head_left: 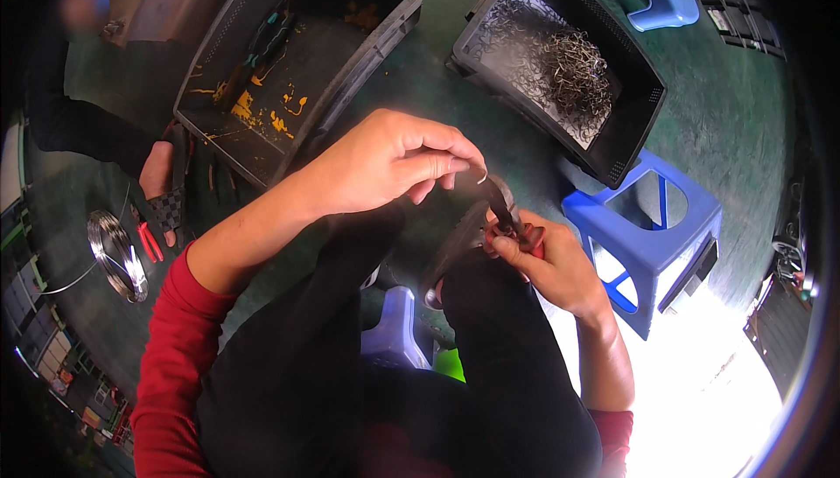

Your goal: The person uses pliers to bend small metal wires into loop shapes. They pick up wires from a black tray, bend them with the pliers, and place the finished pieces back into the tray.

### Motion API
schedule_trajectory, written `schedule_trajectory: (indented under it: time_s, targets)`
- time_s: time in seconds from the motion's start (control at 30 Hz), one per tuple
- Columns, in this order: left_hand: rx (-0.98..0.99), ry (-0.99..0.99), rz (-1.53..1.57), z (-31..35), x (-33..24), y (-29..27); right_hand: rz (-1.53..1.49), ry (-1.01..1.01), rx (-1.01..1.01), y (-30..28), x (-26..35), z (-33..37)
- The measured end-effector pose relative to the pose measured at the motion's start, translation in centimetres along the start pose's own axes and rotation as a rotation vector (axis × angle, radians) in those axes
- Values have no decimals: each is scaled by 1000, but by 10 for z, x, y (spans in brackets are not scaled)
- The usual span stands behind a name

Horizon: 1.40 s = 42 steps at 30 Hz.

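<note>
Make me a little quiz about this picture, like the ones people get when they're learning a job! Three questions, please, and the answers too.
1. True or false: the right hand grips a red-handled tool.
2. Where does the silver wire coil lie?
3. What is heaped in the black bin at the upper right?
A) apples
B) bent metal pieces
C) socks

Key:
1. True.
2. On the floor, at the far left.
3. B.

Wire pieces (576, 71) in crate (612, 34); bin (331, 49) left of crate; wire coil (133, 277) farther left of crate; stool (647, 246) at crate's near side.
</note>
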<state>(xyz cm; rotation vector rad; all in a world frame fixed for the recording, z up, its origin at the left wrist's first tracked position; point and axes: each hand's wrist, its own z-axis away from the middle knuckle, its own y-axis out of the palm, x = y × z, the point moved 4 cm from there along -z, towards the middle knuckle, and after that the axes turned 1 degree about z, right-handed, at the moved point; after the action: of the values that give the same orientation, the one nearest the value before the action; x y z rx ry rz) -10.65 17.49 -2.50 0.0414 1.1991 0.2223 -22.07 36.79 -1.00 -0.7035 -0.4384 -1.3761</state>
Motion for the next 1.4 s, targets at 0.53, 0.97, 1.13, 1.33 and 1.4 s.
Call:
schedule_trajectory:
  time_s: [0.53, 0.97, 1.13, 1.33, 1.4]
  targets:
    - [149, -50, -8, -4, -1, -1, -92, 81, 120, 3, -12, -4]
    - [-27, 163, -239, 7, -8, 18, -98, 22, -90, 6, -19, -6]
    - [-103, 131, -211, 9, -8, 23, 10, 55, -63, 4, -14, -7]
    - [-162, 48, -117, 11, -8, 29, 56, 20, -199, 1, 7, -3]
    - [-175, 22, -80, 12, -8, 30, 90, 29, -233, 1, 12, -4]
